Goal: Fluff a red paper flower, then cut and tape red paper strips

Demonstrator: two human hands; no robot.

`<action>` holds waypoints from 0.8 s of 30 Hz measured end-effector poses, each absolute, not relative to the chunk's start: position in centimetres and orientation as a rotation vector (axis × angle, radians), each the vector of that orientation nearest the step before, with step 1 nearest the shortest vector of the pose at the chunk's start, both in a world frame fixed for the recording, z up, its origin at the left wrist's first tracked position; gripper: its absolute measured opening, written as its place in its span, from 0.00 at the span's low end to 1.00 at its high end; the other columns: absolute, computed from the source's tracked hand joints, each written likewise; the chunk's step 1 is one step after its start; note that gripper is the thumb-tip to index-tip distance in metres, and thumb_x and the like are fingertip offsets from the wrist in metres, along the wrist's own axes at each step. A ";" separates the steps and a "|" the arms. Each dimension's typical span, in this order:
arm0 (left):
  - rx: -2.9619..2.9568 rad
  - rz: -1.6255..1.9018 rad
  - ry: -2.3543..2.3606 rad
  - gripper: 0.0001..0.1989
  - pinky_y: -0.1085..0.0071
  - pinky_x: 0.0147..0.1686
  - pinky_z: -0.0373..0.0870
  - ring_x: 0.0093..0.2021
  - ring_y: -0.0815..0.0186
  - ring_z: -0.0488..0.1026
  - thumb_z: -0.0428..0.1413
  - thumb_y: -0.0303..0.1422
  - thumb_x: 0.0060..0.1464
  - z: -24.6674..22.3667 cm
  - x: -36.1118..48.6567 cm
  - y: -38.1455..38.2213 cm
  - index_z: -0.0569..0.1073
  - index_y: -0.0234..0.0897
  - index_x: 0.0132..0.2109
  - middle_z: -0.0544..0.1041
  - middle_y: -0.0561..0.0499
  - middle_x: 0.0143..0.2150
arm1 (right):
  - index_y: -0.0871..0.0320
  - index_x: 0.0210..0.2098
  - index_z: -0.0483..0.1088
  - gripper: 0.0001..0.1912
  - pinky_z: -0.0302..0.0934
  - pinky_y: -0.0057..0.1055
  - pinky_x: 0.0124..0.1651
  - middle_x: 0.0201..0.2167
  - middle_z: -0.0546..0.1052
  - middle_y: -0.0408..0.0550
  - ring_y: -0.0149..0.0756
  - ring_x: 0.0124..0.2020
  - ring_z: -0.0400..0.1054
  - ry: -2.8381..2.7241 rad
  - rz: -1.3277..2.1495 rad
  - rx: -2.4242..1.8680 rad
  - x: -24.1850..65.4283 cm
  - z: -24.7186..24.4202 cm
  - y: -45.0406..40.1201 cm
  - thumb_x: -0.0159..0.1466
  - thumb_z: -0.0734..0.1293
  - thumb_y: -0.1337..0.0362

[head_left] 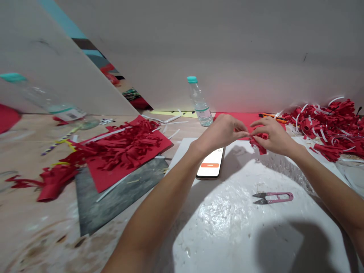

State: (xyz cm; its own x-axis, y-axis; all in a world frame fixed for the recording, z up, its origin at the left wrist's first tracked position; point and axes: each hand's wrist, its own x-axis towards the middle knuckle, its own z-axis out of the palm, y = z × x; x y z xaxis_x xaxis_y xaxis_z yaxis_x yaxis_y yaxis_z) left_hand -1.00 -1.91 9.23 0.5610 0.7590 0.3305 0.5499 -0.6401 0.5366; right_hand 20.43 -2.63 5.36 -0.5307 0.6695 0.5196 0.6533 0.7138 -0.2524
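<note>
Pinching right hand (271, 135): held the red fringed piece (260, 147) between thumb and fingers, over the far part of the white board (222, 235);
Left hand (224, 129): was drawn together at thumb and fingertip, beside the right's fingertips, at the piece's edge; exact hold too small to tell;
Phone (209, 171): lay beneath the left wrist;
Pink snips (269, 198): rested nearer, on the board;
Red bundles (332, 125): were heaped at right.

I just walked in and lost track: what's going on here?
A person holds a small red piece in the right hand, with the left hand pinching close beside it, over a white slab. Pink-handled snips lie untouched on the slab; a lit phone lies there too. More red pieces are heaped at right.
</note>
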 end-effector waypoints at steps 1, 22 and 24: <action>2.417 0.774 1.067 0.11 0.73 0.31 0.68 0.28 0.67 0.75 0.63 0.40 0.56 9.2 -1.0 -1.9 0.84 0.38 0.32 0.82 0.49 0.29 | 0.52 0.32 0.80 0.11 0.62 0.47 0.52 0.45 0.81 0.50 0.44 0.46 0.71 -2.314 0.029 -0.999 20.4 5.4 -2.7 0.66 0.66 0.64; 2.284 0.799 1.063 0.09 0.73 0.29 0.64 0.30 0.67 0.73 0.65 0.38 0.49 8.7 -0.8 -1.5 0.82 0.36 0.30 0.81 0.50 0.28 | 0.55 0.28 0.79 0.11 0.61 0.45 0.50 0.41 0.81 0.50 0.44 0.44 0.71 -2.345 0.027 -0.969 20.1 5.7 -2.9 0.64 0.66 0.67; 2.296 0.765 1.019 0.06 0.73 0.32 0.66 0.32 0.66 0.76 0.63 0.35 0.52 8.9 -0.8 -1.6 0.84 0.39 0.35 0.83 0.50 0.32 | 0.54 0.29 0.79 0.10 0.61 0.44 0.50 0.41 0.81 0.50 0.44 0.44 0.71 -2.343 0.021 -0.984 20.2 5.6 -2.8 0.64 0.66 0.67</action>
State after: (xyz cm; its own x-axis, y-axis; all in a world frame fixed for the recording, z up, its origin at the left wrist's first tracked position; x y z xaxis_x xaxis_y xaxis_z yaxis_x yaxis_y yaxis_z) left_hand -0.81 -1.56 8.86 0.5598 0.7781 0.2851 0.4905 -0.5884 0.6428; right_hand 20.15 -2.84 5.61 -0.5517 0.6561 0.5149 0.6467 0.7264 -0.2328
